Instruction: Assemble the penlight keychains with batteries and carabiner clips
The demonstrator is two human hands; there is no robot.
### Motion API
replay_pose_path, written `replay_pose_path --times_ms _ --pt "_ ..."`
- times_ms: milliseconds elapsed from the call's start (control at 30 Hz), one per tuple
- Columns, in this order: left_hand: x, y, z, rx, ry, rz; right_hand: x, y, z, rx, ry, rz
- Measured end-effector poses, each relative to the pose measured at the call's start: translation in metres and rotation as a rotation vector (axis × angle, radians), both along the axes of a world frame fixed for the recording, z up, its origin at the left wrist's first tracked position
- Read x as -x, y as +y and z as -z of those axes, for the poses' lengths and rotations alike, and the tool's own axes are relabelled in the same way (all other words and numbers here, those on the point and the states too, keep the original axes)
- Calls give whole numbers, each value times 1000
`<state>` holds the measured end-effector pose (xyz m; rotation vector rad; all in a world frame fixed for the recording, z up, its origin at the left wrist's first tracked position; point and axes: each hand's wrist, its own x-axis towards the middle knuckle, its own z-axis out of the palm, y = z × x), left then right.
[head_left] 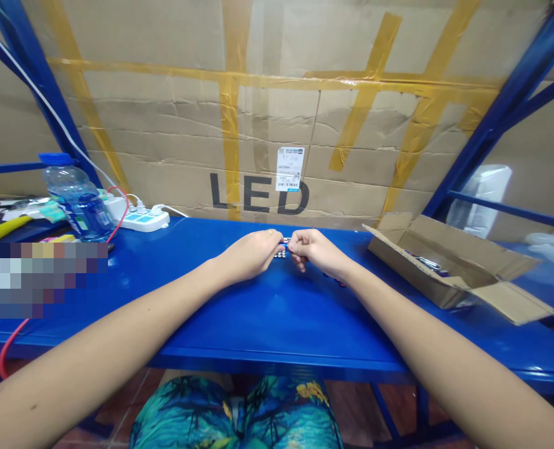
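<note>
My left hand (253, 252) and my right hand (314, 251) meet over the middle of the blue table (277, 324). Between their fingertips is a small piece with shiny metal and blue parts (286, 244), too small to name. The right thumb and forefinger pinch its right side. The left fingers close on it from the left, partly hidden behind the back of that hand. Just below the fingertips shows a cluster of small silvery round bits (281, 254). A dark reddish item (337, 282) lies on the table, half covered by the right wrist.
An open cardboard box (417, 274) with small metal items stands on the right. On the left are a water bottle (78, 199), a white power strip (146, 218) and a red cable (12, 343). A large taped carton (187, 125) closes off the back, between blue frame posts.
</note>
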<state>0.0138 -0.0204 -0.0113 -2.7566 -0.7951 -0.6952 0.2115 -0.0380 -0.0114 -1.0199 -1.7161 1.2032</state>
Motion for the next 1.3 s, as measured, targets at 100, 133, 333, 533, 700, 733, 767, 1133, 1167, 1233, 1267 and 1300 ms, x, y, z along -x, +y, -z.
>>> replay_pose_path --times_ms 100,133,333,533,700,733,767,1133,1167,1233,1267,1300 --pt "-1 -1 0 -39 4 4 0 -1 0 7 24 -12" --pt "-1 -1 0 -61 7 -5 0 -1 0 28 37 -16" --pt "-2 -4 1 -124 41 -48 1 -5 -4 168 75 -69" --pt "-3 -2 -6 240 -201 -3 0 -6 -8 -478 -301 117" --pt "-2 0 -16 699 -248 92 0 -6 -6 -725 -400 109" --pt "-1 -1 -18 773 -269 115 0 -6 -6 -731 -397 99" --pt "-1 -1 -19 833 -290 126 0 -6 -6 -732 -391 91" --pt "-5 -6 -6 237 -157 19 -2 -9 -3 -421 -348 104" --pt "-6 -7 -4 166 -128 9 -1 -8 -2 -374 -305 92" --pt "-6 -7 -1 51 -77 -13 -1 -6 -1 -264 -197 51" --pt "-6 -7 0 2 -54 -21 0 -5 -1 -208 -140 24" --pt "-6 -8 0 -47 -33 -25 -1 -5 -1 -152 -85 -8"
